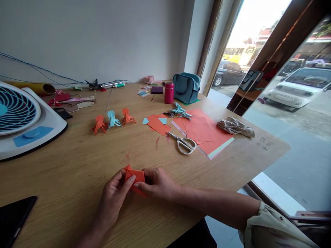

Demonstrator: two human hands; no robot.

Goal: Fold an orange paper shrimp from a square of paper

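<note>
Between my hands, just above the near part of the wooden table (77,182), is a folded piece of orange paper (138,175). My left hand (115,191) pinches it from the left, the thumb pressed flat across its front. From the right, my right hand (157,184) grips its edge between thumb and fingers. Part of the paper hangs below the thumbs, and its back is hidden. Farther off, two orange folded paper figures (99,124) (127,117) stand on either side of a light blue one (112,119).
White-handled scissors (185,144) lie beside a stack of orange paper sheets (204,129). Behind are blue folded paper pieces (181,111), a pink bottle (169,93) and a teal bag (186,88). A fan (28,137) stands left; a dark flat device (15,217) lies near left. Crumpled cloth (235,126) is at right.
</note>
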